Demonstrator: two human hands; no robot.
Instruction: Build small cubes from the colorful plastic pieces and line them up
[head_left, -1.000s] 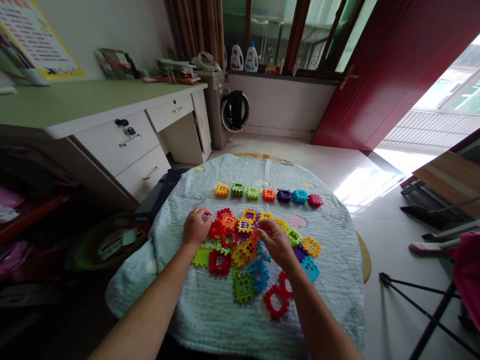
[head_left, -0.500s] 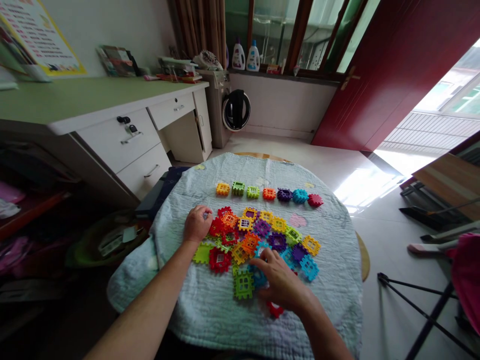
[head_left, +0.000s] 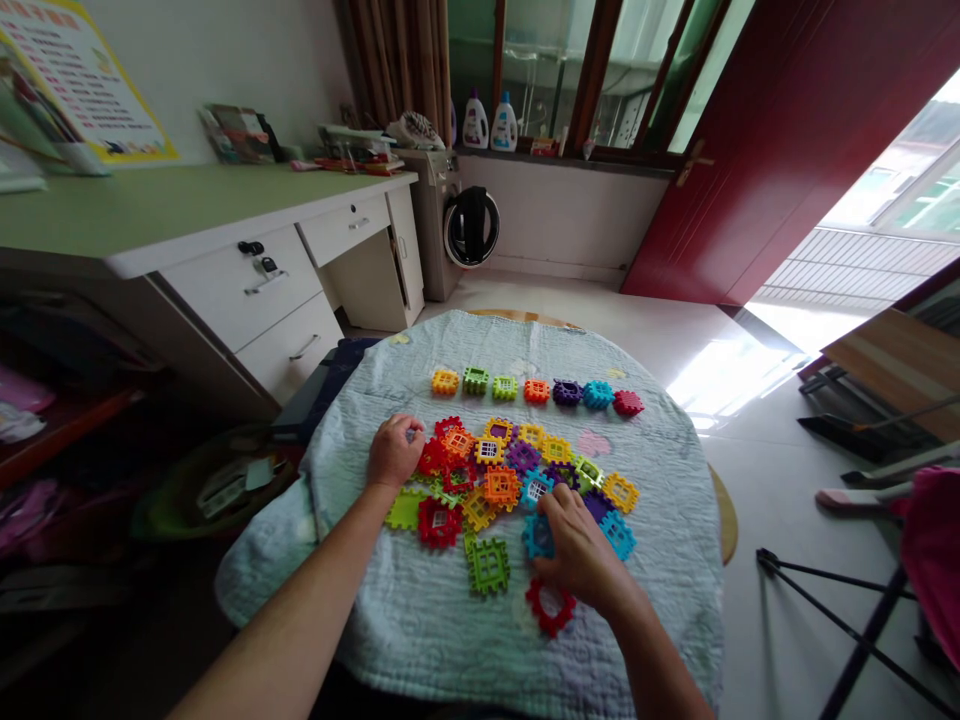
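Seven cube blocks stand in a row at the far side of a cloth-covered table, with a loose pile of flat tiles spread in the middle. The right hand lies at the pile's near right edge, its fingers bent down onto a blue tile; whether they grip it cannot be told. The left hand rests at the pile's left edge, fingers curled loosely together, and anything inside them is hidden. A green tile and a red tile lie just nearer. The step appears to be picking one tile from the heap; lifting it cleanly calls for a firm pinch on its edge, clear of its neighbours.
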